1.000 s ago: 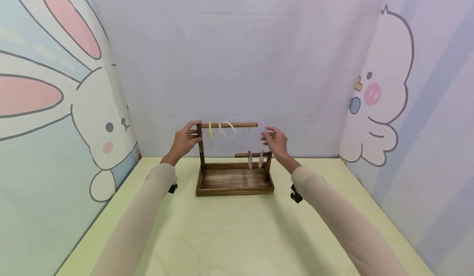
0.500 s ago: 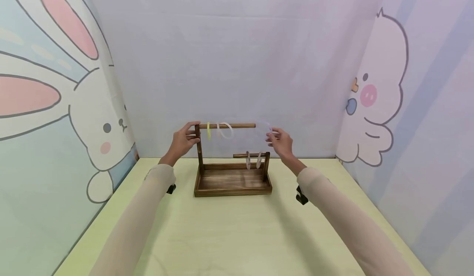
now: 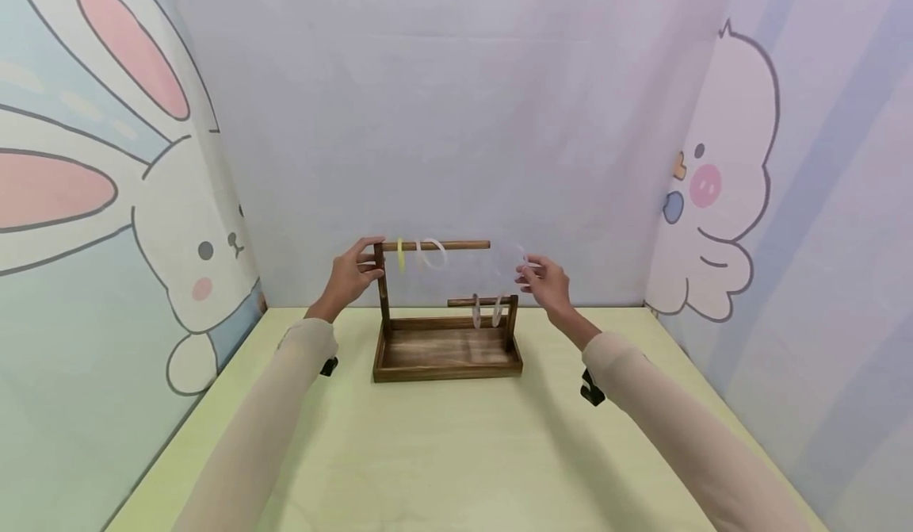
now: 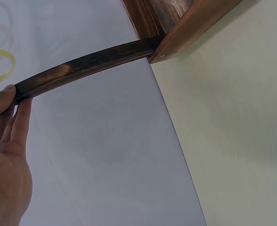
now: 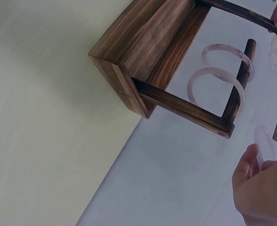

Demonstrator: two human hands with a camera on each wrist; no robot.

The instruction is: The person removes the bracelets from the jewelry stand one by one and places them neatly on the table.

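Note:
A dark wooden rack [image 3: 448, 373] stands on the table, with a tall post at its left and a short post at its right. My left hand [image 3: 349, 277] grips the top of the tall post [image 4: 82, 66]. On the upper bar [image 3: 467, 244] hang a yellow ring [image 3: 401, 256] and pale rings [image 3: 432, 254] to its right. Two translucent rings [image 5: 217, 70] hang on the lower bar [image 5: 242, 75]. Right of the upper bar's free end, my right hand [image 3: 548, 285] pinches a clear pale ring [image 5: 262, 143], which is off the bar.
The pale yellow-green table [image 3: 442, 453] extends in front of the rack. Behind it hangs a plain light curtain [image 3: 456, 120]. Cartoon-printed panels, a rabbit [image 3: 174, 262] at the left and a white figure [image 3: 727, 199] at the right, flank the table.
My right hand has moved right, taking the clear ring away from the upper bar's end. My left hand keeps its grip on the post. The head view has shifted slightly.

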